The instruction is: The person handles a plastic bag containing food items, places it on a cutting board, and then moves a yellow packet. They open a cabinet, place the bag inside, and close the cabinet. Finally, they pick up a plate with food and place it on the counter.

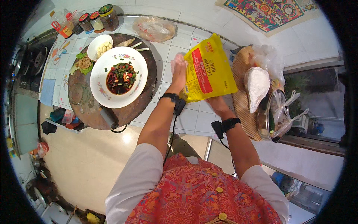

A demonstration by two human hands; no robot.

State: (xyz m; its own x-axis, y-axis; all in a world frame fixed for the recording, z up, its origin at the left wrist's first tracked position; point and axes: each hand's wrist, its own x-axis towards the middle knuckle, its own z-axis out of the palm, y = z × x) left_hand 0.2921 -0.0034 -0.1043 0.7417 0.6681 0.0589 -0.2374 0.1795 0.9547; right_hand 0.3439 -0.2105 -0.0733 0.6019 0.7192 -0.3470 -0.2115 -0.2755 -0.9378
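A yellow plastic pouch (222, 68) with a red printed panel and writing is held up over the white-tiled counter. My left hand (179, 71) grips its left edge; the fingertips look pinkish and blurred. From below and behind, my right hand (219, 105) supports the pouch's lower edge, which hides most of the fingers. Left of the pouch, a large white floral bowl (96, 75) holds chopped greens and red pieces in dark sauce. It rests on a round wooden chopping board (134, 114).
A small bowl (91, 49) of peeled garlic, a glass mug (79, 93) and a dark-handled cleaver (109, 117) share the board. Several jars (109, 19) stand behind. At right, a ladle of white powder (258, 84) and a glass lid (270, 123) lie by a ridged wooden board (240, 103).
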